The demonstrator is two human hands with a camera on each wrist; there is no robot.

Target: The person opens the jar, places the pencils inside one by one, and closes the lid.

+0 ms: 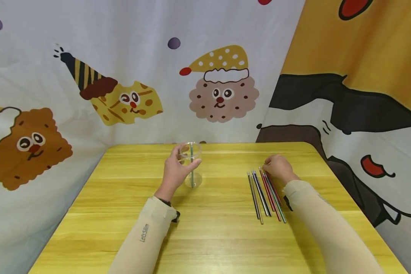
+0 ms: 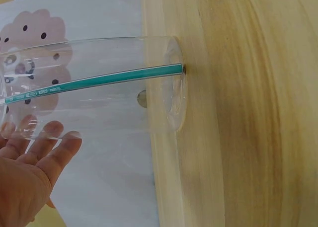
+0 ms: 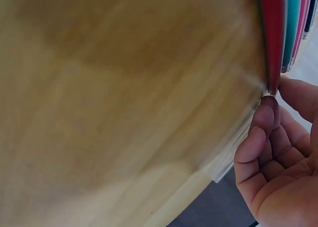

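Note:
A tall clear cup (image 1: 198, 180) stands upright on the table, left of centre. My left hand (image 1: 175, 171) holds it near the top, with thumb and fingers on either side of the wall. Inside, a green pencil (image 2: 119, 78) leans with one end on the cup's bottom. To the right, my right hand (image 1: 279, 167) is at the far end of a row of pencils (image 1: 268, 192). In the right wrist view, its thumb and forefinger pinch the tip of a red pencil (image 3: 273, 33) at the row's edge, and its other fingers are curled.
Black, silver, red and green pencils lie side by side on the yellow wood-grain table (image 1: 212, 236), pointing roughly toward the front. Behind the table's far edge hangs a white cloth (image 1: 140, 45) printed with cartoon biscuits. An orange and black print covers the cloth at right.

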